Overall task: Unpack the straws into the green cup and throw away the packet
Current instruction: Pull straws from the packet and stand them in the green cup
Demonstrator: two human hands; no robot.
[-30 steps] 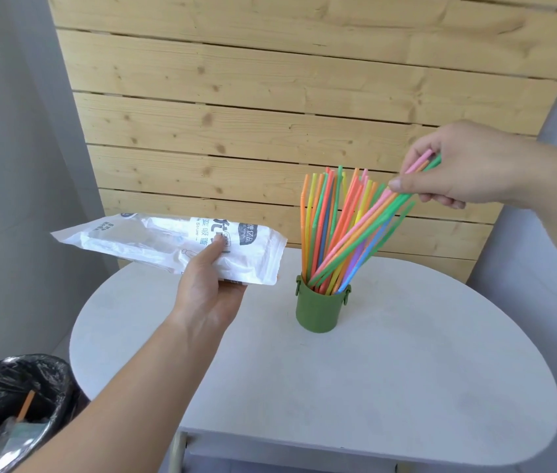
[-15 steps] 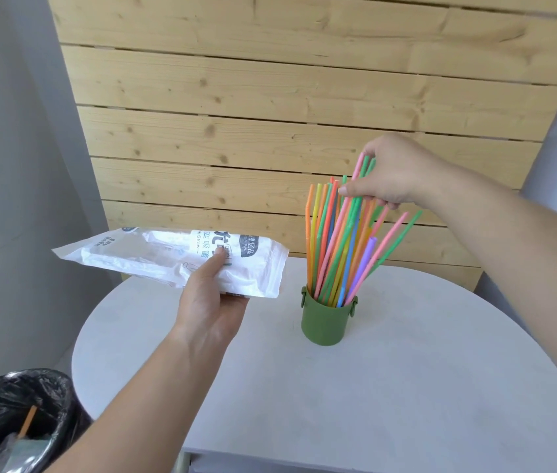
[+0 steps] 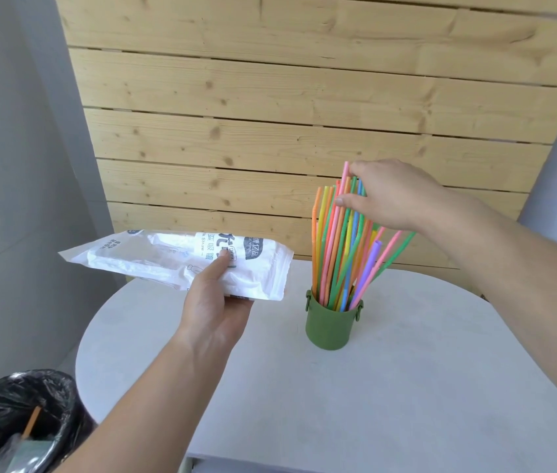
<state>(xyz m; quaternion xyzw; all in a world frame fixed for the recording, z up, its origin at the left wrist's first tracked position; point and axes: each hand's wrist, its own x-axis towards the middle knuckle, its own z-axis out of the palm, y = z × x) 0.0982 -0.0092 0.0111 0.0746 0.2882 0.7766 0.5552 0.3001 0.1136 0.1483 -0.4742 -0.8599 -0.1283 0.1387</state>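
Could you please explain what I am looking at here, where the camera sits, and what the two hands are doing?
There is no machine here: a person works with two bare hands, and the single picture comes from a wide-angle camera worn on the head, looking forward and down. The left hand holds a white plastic straw packet in the air, above the edge of a pale round table. On the table stands a small green cup filled with coloured straws. The right hand pinches the tops of some straws, gathering them upright. At the lower left, on the floor beside the table, is a bin lined with a black bag, where the packet should go. Behind the table is a wall of wooden planks.
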